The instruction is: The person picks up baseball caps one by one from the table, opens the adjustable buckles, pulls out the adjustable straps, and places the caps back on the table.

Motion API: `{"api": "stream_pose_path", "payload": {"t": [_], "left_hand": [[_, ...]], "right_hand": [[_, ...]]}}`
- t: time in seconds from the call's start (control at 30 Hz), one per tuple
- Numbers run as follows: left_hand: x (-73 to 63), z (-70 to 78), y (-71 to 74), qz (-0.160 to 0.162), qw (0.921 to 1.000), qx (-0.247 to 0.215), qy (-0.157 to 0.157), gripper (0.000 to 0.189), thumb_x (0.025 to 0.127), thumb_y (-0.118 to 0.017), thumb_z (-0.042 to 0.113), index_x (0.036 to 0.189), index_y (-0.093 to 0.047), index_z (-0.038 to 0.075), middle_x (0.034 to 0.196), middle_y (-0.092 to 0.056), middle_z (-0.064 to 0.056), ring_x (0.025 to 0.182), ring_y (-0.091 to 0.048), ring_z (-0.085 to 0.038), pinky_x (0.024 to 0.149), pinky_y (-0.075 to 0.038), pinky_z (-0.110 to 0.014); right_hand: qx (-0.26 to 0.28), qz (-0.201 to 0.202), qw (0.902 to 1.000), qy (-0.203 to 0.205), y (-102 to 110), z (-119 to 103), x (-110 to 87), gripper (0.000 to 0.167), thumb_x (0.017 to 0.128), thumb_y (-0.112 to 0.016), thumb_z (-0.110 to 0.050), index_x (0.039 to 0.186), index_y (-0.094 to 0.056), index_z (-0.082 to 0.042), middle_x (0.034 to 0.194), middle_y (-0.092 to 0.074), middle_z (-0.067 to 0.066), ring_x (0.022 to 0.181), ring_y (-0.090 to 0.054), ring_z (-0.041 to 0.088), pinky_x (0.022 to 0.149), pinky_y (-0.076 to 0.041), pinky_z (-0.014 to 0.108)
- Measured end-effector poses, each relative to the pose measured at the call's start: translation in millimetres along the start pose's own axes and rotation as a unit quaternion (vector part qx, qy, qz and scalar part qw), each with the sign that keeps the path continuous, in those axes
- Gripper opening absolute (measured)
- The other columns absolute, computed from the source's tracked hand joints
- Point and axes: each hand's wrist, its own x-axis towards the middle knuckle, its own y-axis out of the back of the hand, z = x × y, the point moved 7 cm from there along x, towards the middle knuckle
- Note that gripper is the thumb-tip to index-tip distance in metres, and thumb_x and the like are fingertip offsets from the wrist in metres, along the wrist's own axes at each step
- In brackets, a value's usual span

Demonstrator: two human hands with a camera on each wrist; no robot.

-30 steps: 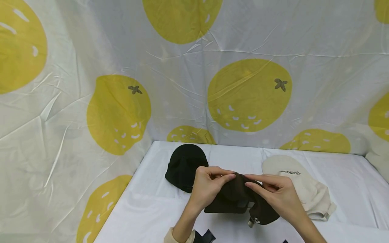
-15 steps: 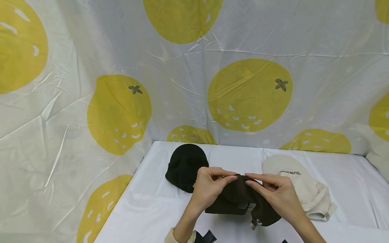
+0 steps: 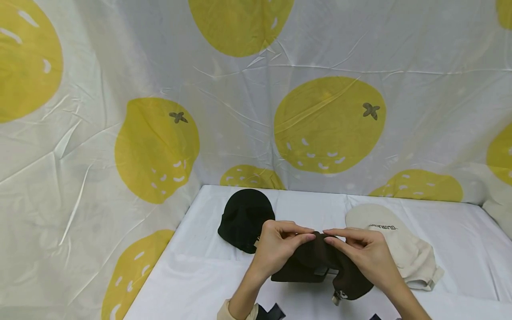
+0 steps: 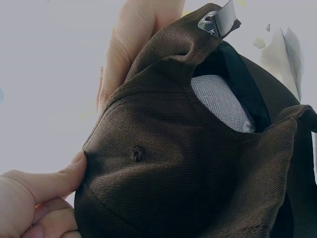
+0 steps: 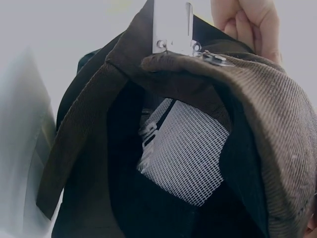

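Observation:
A dark brown baseball cap (image 3: pixel 316 255) hangs between my two hands above the white cloth. My left hand (image 3: pixel 274 249) pinches the top of its crown between thumb and fingers. Close beside that, my right hand (image 3: pixel 368 251) pinches the crown as well. In the left wrist view, the twill of the brown cap (image 4: pixel 163 168) shows a stitched eyelet and the arched back opening. Through that opening, the right wrist view shows a white mesh patch (image 5: pixel 190 153) inside. A metal buckle (image 5: pixel 173 29) sits on the strap end.
On the white-covered table (image 3: pixel 192 284), a black cap (image 3: pixel 245 218) sits at the back left. A cream cap (image 3: pixel 388 240) with dark lettering lies at the right, partly behind my right hand. A lemon-print curtain (image 3: pixel 232 124) stands behind and at the left.
The brown cap has shifted slightly right and a little down, and its right side with the buckle hangs slightly lower. My left fingertips have moved right with it. Both hands keep their pinch.

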Motion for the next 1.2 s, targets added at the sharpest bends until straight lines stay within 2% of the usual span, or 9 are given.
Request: {"api": "stream_pose_path", "payload": {"t": [0.13,0.27,0.4,0.5,0.83,1.2], "left_hand": [[0.3,-0.8,-0.9,-0.003,1.0000,-0.007,0.001,0.010,0.086,-0.084,0.008,0.093,-0.083,0.001,0.086,-0.080,-0.016,0.079,-0.071,-0.003,0.070,-0.057,-0.020],[1.4,-0.6,-0.1,-0.010,0.9999,-0.004,-0.002,0.011,0.086,-0.083,0.008,0.094,-0.083,0.001,0.087,-0.080,-0.016,0.071,-0.065,0.000,0.064,-0.052,-0.016],[2.1,-1.0,5.9,-0.008,0.9999,0.009,0.008,0.010,0.086,-0.084,0.007,0.094,-0.083,0.001,0.086,-0.080,-0.016,0.055,-0.043,0.001,0.051,-0.034,-0.015],[2.3,-2.5,10.3,-0.009,0.9996,0.013,0.024,0.011,0.085,-0.084,0.006,0.094,-0.083,0.000,0.086,-0.079,-0.016,0.051,-0.031,0.000,0.049,-0.025,-0.016],[2.9,-6.3,10.5,-0.022,0.9986,0.014,0.047,0.013,0.087,-0.083,0.009,0.097,-0.083,0.000,0.091,-0.080,-0.017,0.051,-0.032,-0.001,0.050,-0.027,-0.016],[3.5,-6.3,7.0,-0.031,0.9987,-0.004,0.040,0.011,0.088,-0.083,0.011,0.094,-0.083,0.003,0.087,-0.079,-0.017,0.051,-0.032,-0.001,0.049,-0.026,-0.017]], "right_hand": [[0.024,-0.006,0.9995,-0.019,0,3,0.1,0.016,0.088,-0.081,-0.007,0.102,-0.083,-0.013,0.047,-0.036,-0.001,0.045,-0.027,0.009,0.042,-0.028,0.030],[0.039,-0.009,0.9991,-0.011,0,3,1.1,0.014,0.088,-0.080,-0.005,0.101,-0.083,-0.010,0.047,-0.044,-0.004,0.046,-0.027,0.008,0.042,-0.030,0.029],[0.040,0.001,0.9992,-0.003,3,3,2.5,0.014,0.088,-0.080,-0.004,0.100,-0.083,-0.011,0.048,-0.044,-0.005,0.047,-0.028,0.007,0.044,-0.032,0.027],[0.041,0.009,0.9991,-0.007,6,4,3.1,0.014,0.088,-0.081,-0.004,0.100,-0.083,-0.011,0.049,-0.041,-0.005,0.049,-0.029,0.010,0.045,-0.032,0.028],[0.033,0.017,0.9992,-0.015,7,5,1.6,0.013,0.088,-0.082,-0.006,0.099,-0.083,-0.012,0.049,-0.037,-0.003,0.050,-0.030,0.012,0.046,-0.032,0.028],[0.049,0.006,0.9987,-0.016,5,6,1.7,0.013,0.088,-0.080,-0.004,0.100,-0.082,-0.009,0.048,-0.036,-0.002,0.048,-0.027,0.012,0.044,-0.033,0.029]]}}
